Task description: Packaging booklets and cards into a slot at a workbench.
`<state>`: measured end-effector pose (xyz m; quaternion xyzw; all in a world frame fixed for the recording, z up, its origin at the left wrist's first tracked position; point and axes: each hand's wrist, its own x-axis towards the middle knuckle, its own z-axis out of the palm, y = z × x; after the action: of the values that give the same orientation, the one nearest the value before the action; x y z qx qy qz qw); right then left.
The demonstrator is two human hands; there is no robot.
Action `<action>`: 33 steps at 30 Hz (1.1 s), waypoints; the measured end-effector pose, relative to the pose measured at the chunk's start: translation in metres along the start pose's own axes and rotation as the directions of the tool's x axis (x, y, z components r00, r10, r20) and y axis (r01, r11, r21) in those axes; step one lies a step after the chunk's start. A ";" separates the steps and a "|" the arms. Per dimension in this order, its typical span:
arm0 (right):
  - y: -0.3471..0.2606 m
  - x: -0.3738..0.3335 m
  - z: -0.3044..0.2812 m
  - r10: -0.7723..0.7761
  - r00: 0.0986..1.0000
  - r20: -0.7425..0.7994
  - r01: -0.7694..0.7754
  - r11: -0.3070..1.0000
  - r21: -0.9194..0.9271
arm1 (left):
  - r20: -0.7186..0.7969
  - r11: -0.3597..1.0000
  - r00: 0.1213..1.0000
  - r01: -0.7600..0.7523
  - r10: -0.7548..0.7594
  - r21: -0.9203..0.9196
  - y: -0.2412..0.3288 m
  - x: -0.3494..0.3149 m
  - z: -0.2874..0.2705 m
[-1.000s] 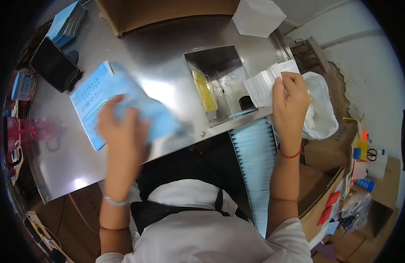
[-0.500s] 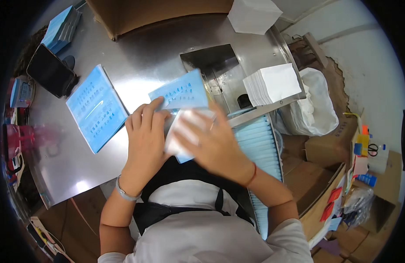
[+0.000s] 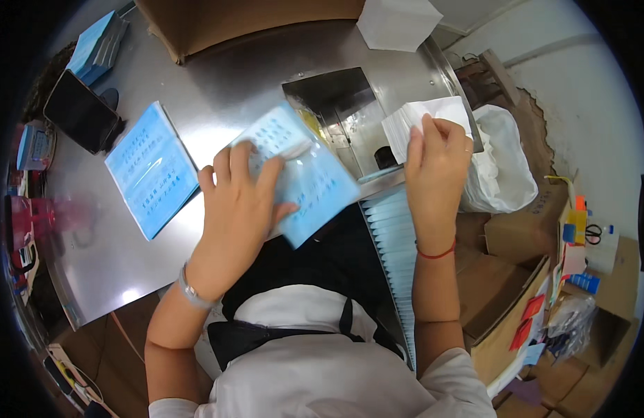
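Note:
A glossy blue plastic packet [image 3: 318, 195] with darker blue print lies tilted in front of me over the table's front edge. My left hand [image 3: 238, 198] grips its left side, fingers bent over the top and thumb at the lower edge. Off to the right, my right hand [image 3: 439, 164] pinches the top of a stack of white paper sheets [image 3: 401, 132]; whether a single sheet is lifted is hard to see. Further left rests a flat pile of similar blue packets [image 3: 155, 171].
A phone on a stand [image 3: 82, 111] and more blue packets [image 3: 96, 49] are at the far left. A cardboard box [image 3: 252, 21] sits at the back. Below the table's right side are blue packets in a row [image 3: 398, 258] and a white-lined bin [image 3: 503, 167].
My right hand has moved from the packet, where it was blurred over a white sheet, to the white stack on the right. The packet in my left hand has turned and shifted right.

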<state>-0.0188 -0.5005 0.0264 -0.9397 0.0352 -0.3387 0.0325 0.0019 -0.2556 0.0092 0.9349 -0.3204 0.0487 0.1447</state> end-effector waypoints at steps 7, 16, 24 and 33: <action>0.016 0.009 -0.015 0.021 0.991 0.128 -0.039 0.989 0.140 | 0.038 0.990 0.994 -0.110 0.107 0.083 0.002 0.020 -0.002; -0.065 -0.039 -0.026 -0.534 0.824 0.190 0.372 0.762 0.531 | -0.002 0.979 0.998 -0.066 0.066 -0.192 -0.013 -0.005 -0.003; -0.054 -0.008 0.045 -0.348 0.764 0.543 0.147 0.914 0.379 | -0.058 0.824 0.981 -0.189 0.187 -0.535 0.030 0.012 -0.005; -0.027 0.004 -0.001 0.006 0.974 -0.225 0.063 0.952 0.300 | -0.243 0.766 0.798 0.600 -0.552 0.229 -0.110 -0.085 -0.024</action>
<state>-0.0153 -0.4741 0.0321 -0.8797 -0.0279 -0.4439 0.1681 0.0028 -0.1159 -0.0101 0.9915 0.0065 0.1246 0.0371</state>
